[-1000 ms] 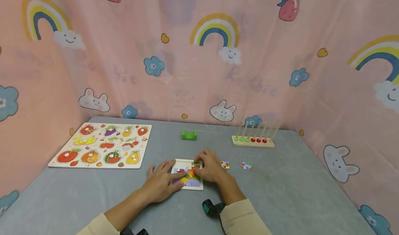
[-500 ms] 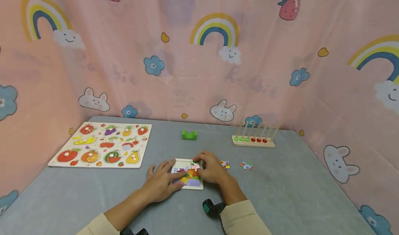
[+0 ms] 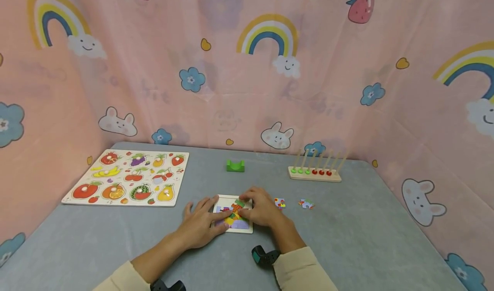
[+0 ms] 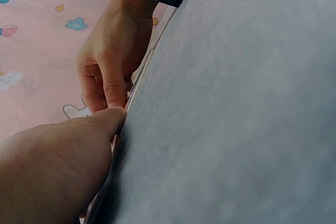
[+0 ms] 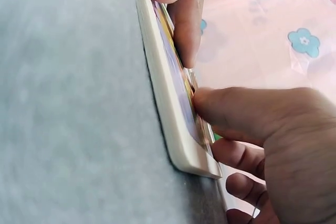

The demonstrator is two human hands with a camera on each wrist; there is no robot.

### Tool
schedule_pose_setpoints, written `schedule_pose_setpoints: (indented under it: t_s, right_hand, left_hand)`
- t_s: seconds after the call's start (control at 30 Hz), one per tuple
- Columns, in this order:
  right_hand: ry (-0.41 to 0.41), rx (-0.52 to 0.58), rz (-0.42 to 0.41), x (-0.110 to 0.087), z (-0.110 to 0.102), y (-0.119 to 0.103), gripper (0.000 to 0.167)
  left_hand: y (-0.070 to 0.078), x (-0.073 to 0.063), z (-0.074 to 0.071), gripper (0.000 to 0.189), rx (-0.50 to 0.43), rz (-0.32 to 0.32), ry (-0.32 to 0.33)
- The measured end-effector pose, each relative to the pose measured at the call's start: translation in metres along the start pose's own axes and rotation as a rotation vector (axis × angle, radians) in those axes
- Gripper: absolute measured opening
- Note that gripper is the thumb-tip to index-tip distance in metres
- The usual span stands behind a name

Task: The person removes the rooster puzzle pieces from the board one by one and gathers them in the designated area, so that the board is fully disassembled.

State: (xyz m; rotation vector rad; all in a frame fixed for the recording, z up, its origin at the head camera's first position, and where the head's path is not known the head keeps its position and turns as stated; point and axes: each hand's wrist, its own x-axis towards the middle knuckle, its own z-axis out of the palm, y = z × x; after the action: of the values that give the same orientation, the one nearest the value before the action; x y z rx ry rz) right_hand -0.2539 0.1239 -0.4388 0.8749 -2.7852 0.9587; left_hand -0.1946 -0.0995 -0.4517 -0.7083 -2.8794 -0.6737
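Note:
A small framed jigsaw puzzle [image 3: 247,231] lies flat on the grey table, its colourful pieces partly covered by both hands. My left hand [image 3: 198,226] rests on its left side with fingers extended, index fingertip on the picture. At the right side, my right hand [image 3: 260,207] pinches an orange and green puzzle piece [image 3: 239,204] over the upper right of the picture. In the right wrist view, the right thumb [image 5: 220,106] presses close to the picture, beside the left fingers [image 5: 188,30]. The left wrist view shows the puzzle nearly edge-on, its face hidden.
Two loose jigsaw pieces lie right of the right hand, one near [image 3: 279,203] and one farther [image 3: 306,204]. A fruit knob-puzzle board [image 3: 164,203] lies at left. Behind stand a green block [image 3: 235,166] and a wooden peg counter [image 3: 314,177]. A pink curtain [image 3: 247,110] surrounds the table.
The puzzle piece under the right fingers shows pinkish half a second ago and now orange and green, lying flatter in the frame. The left hand stays in place.

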Motion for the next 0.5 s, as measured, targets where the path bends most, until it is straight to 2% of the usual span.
schedule_pose_setpoints:
  t_s: [0.23,0.5]
  right_hand:
    - [0.001,0.011,-0.008,0.002,0.002,-0.002,0.030]
    - [0.064,0.151,0.034,0.002,-0.007,-0.010,0.035]
  left_hand:
    - [0.000,0.000,0.000,0.039,0.008,0.012,0.016]
    - [-0.002,0.001,0.001,0.039,0.012,0.015,0.004]
